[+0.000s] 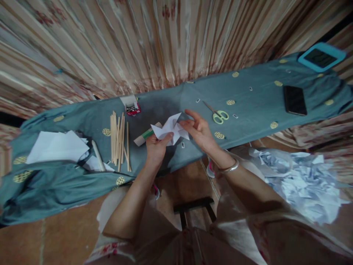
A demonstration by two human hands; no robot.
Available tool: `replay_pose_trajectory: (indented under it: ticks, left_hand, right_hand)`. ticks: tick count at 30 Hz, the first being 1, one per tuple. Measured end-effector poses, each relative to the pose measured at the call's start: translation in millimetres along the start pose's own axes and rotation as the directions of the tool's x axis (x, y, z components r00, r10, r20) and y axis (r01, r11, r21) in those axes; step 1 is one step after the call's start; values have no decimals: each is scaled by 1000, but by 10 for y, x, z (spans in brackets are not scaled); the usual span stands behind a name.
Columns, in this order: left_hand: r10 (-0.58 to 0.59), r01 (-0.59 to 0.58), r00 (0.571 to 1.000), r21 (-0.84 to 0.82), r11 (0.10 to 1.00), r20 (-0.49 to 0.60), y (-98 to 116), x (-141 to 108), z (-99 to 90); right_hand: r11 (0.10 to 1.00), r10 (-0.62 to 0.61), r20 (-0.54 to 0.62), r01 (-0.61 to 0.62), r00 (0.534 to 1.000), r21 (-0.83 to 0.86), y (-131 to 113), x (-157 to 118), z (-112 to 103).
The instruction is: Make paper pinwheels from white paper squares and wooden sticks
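Note:
A white paper pinwheel (172,127) with folded, pointed blades is held above the middle of the cloth-covered table. My left hand (157,145) grips it from the lower left, the thumb pressed on the paper near the centre. My right hand (197,130) is at its right side, with fingertips on a blade and the index finger stretched out above. Under the pinwheel, partly covered, lies a green and beige strip-like box (140,139). Left of my hands are several thin wooden sticks (118,136) and an open red box of small metal pins (132,108).
Scissors with pale green handles (220,116) lie right of my hands. Farther right are a black phone (294,100) and a blue-framed device (322,57). White paper sheets (57,147) and a white stick-like pen (97,154) lie left. A bag of paper pieces (303,184) sits below the table's right side.

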State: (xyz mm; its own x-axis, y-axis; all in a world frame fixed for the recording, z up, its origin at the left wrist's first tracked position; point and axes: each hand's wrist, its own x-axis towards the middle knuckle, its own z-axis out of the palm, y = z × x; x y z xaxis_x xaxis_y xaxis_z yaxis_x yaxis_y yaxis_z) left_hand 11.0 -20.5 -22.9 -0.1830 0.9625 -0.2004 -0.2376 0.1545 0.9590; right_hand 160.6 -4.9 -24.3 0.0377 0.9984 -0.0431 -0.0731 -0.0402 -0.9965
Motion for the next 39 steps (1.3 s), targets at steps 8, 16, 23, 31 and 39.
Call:
replay_pose_trajectory:
  ticks: [8,16,23,31,39]
  left_hand:
    - [-23,22,1000,-35,999,-18,77,23,-51]
    - [-26,24,998,-41,999,-55,161,46,-159]
    - [2,-8,994,-53,999,-112,198,74,-254]
    - [-5,-16,991,-161,987,-131,302,67,-325]
    - [-7,-32,989,-258,966,-147,358,96,-379]
  right_hand:
    - [999,-23,-8,24,1000,44,-36,158,52]
    - [998,-53,-42,54,998,18,-9,290,139]
    - [999,-40,-26,39,999,-26,9,335,267]
    - [998,-56,-9,56,998,14,-62,430,445]
    - [962,-183,169,212,968,-172,-138,831,735]
